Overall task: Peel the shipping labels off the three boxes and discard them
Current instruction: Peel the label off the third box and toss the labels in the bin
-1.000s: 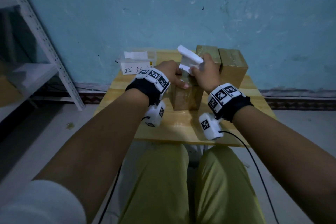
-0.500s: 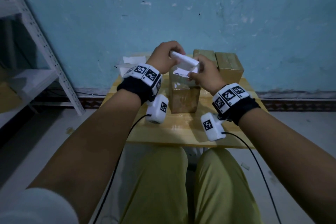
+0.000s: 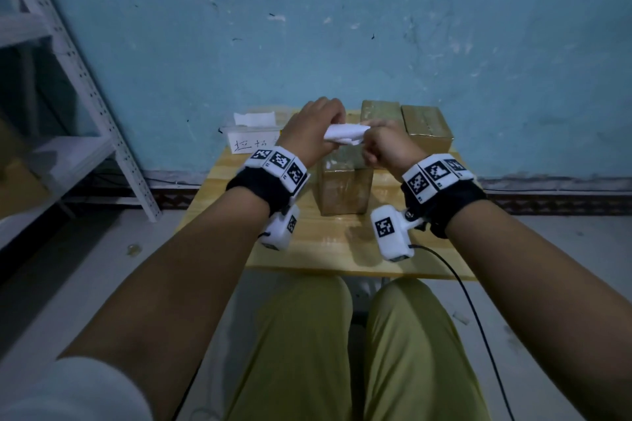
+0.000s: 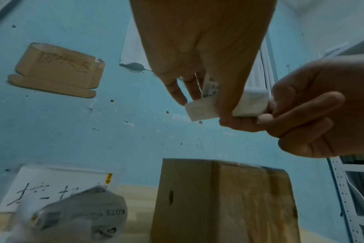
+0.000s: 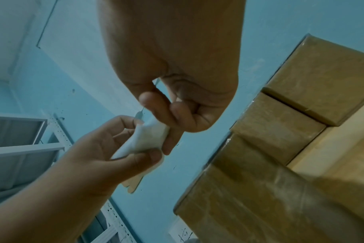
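Both hands hold one white shipping label [image 3: 345,135], rolled and crumpled, in the air above the near cardboard box [image 3: 345,188]. My left hand [image 3: 321,133] pinches its left end and my right hand [image 3: 371,145] pinches its right end. In the left wrist view the left fingers [image 4: 224,113] clamp the label [image 4: 199,111] beside the right hand [image 4: 301,115]. The right wrist view shows the right fingers [image 5: 156,108] on the bunched label [image 5: 150,136]. Two more boxes [image 3: 381,111] [image 3: 427,128] stand side by side at the table's back. The near box's top is bare.
A clear bin [image 3: 253,137] with a handwritten paper sign stands at the back left of the small wooden table [image 3: 325,249]. A crumpled printed label [image 4: 79,213] shows blurred before that sign. A white metal shelf [image 3: 85,113] stands left; a blue wall behind.
The label has come free of the near box. Both hands rose above the box with it, and it went from a flat curled sheet to a tight crumpled roll.
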